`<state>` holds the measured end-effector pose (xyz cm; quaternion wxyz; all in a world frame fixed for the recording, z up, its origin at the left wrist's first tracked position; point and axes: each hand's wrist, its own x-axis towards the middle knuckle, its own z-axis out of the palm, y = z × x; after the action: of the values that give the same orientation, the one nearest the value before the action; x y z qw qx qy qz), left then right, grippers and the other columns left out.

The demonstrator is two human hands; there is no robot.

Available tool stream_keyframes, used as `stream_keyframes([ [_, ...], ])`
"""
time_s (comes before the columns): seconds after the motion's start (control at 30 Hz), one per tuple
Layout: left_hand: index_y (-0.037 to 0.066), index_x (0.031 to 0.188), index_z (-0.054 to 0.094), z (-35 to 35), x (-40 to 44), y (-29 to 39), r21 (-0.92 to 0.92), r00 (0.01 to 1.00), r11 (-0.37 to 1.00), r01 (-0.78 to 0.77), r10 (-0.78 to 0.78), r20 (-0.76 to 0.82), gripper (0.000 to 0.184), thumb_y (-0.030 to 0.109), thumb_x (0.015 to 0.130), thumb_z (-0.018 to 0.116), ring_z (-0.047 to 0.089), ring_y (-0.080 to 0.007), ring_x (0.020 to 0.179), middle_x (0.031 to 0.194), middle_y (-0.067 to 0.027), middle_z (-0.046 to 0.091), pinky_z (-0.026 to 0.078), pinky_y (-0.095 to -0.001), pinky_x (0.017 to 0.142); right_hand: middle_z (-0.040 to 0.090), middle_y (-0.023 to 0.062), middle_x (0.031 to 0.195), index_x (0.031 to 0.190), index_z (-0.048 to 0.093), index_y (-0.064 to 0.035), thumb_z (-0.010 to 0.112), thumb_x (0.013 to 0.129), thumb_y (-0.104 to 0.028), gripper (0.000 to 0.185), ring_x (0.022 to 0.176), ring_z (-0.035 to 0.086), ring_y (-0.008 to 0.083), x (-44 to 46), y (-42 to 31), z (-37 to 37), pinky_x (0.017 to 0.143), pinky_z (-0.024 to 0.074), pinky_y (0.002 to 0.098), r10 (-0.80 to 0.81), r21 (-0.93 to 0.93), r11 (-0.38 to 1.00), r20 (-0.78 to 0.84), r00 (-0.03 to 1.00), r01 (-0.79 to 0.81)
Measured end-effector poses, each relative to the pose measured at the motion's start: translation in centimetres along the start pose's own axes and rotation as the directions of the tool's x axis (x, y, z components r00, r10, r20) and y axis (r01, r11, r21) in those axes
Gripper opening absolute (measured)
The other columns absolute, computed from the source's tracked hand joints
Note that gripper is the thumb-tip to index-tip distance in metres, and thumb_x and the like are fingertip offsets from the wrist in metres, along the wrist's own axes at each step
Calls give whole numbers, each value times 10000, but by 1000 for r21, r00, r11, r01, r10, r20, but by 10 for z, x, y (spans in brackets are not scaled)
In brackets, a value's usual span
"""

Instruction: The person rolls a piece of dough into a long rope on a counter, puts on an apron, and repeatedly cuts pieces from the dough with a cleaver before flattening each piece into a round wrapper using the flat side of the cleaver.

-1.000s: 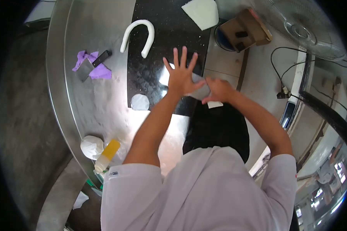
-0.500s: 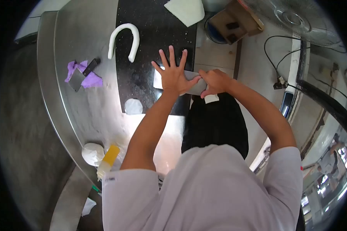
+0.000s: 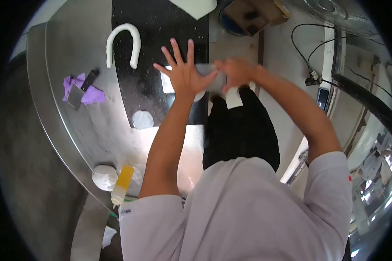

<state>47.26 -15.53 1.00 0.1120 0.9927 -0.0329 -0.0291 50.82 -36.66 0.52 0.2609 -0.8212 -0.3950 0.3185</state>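
My left hand (image 3: 183, 77) lies spread, palm down, over a flat grey blade (image 3: 210, 71) above the black board (image 3: 159, 98). At the blade's right end my right hand (image 3: 236, 73), slightly blurred, is closed round it. A pale round piece (image 3: 199, 95) shows partly beside my left wrist, under the blade. Left of my left hand a bright white patch shows on the board. Farther up and left lies a white dough strip (image 3: 135, 43) bent into a hook. A round pale disc (image 3: 142, 119) rests at the board's lower left corner.
On the steel table (image 3: 85, 43) lie a purple cloth (image 3: 92, 95) with a black-handled scraper (image 3: 76, 95), a white lump (image 3: 104, 178) and a bottle of yellow liquid (image 3: 124, 177). A white cloth (image 3: 196, 6), a cardboard box (image 3: 252, 17) and a fan (image 3: 331, 6) stand beyond.
The camera view has shifted, and table items appear farther left. Both hands stay at the blade; a pale round piece now shows beside my left wrist.
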Motion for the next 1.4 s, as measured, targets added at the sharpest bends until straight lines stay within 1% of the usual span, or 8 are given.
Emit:
stream_keyframes([
  [0.2,274,1612,236,-8,31,-4,-4,973,986,165,-163,-161,1217,796,621,713,115,-510,1505,1675,-214,52,92,-828,1053,679,241,856,1129,524,-28,912,580,-527,837,846,672,457,36,-1,-66,710,534,512,-42,-216,975,22,999,46],
  [0.4,280,1605,271,1,21,0,8,999,999,-49,49,-21,1160,807,653,673,78,-512,1515,1680,-201,85,71,-827,1061,705,195,898,1153,532,-62,891,575,-597,865,880,687,441,6,0,-21,724,536,509,94,-103,991,50,994,-89],
  [0.43,278,1605,271,3,27,-1,-2,997,1000,-14,14,-74,1161,809,654,672,85,-517,1512,1679,-203,87,67,-835,1052,704,187,896,1152,537,-71,879,588,-610,852,872,688,438,11,15,-14,715,530,526,-157,-73,987,-196,968,146],
  [0.6,323,1601,267,-6,52,-12,42,986,999,0,6,-164,1122,812,673,664,124,-520,1504,1663,-254,65,63,-858,1023,703,192,913,1161,526,-58,884,604,-587,848,884,676,457,39,15,-55,766,523,529,-39,-161,986,-17,999,36],
  [0.8,361,1605,238,-2,23,5,65,998,997,-29,25,57,1158,844,641,661,47,-504,1521,1688,-159,74,54,-835,1061,696,207,881,1144,509,-37,906,609,-496,809,897,666,461,13,12,-38,764,530,496,9,-92,996,51,999,-4],
  [1.0,261,1601,271,-2,62,6,35,988,997,76,-70,-137,1168,841,661,649,75,-465,1529,1682,-168,107,51,-811,1085,685,232,863,1131,498,-44,924,582,-473,816,868,663,469,41,26,-90,752,532,504,-35,-262,964,45,998,46],
  [1.27,283,1591,304,-8,55,-19,53,987,989,-136,140,-79,1173,845,624,661,147,-422,1527,1684,-109,152,89,-818,1074,649,249,791,1118,522,-12,878,590,-605,870,805,654,484,35,22,-33,715,523,519,-2,43,999,-23,1000,3],
  [1.4,252,1591,288,-10,75,-24,48,988,995,-91,96,-124,1182,805,628,691,141,-384,1537,1674,-121,172,117,-761,1124,662,282,872,1114,519,24,879,604,-595,879,852,660,488,41,12,-60,736,527,532,29,-155,987,-72,997,-40],
])
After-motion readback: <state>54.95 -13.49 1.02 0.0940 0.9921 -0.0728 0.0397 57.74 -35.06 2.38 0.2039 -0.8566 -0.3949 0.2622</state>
